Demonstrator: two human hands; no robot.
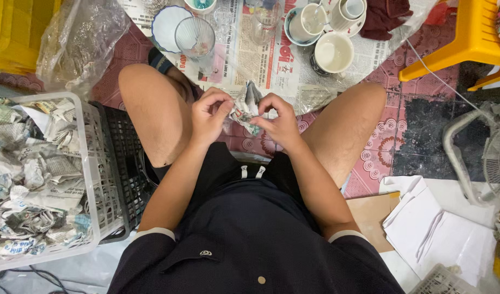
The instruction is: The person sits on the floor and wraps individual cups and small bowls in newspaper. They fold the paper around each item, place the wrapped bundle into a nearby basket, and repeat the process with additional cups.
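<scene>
Hands close together between bare knees | left hand (209, 114) and right hand (281, 124) both pinch small crumpled newspaper-wrapped bundle (245, 110) | white plastic basket of crumpled newspaper (92, 163) at left | newspaper-covered floor with cups (261, 54) ahead

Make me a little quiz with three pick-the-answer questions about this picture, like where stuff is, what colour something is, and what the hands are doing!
1. Where is the white basket full of crumpled newspaper?
A. On the person's left
B. On the person's right
C. On the yellow stool

2. What colour is the stool?
A. Blue
B. Yellow
C. Green

3. What are the two hands doing?
A. Resting flat on the knees
B. Holding a glass each
C. Both pinching one small newspaper-wrapped bundle

Answers:
1. A, the basket sits at the left edge, beside the left knee.
2. B, the plastic stool at the upper right is bright yellow.
3. C, the left hand and right hand close their fingers on the bundle between the knees.
</scene>
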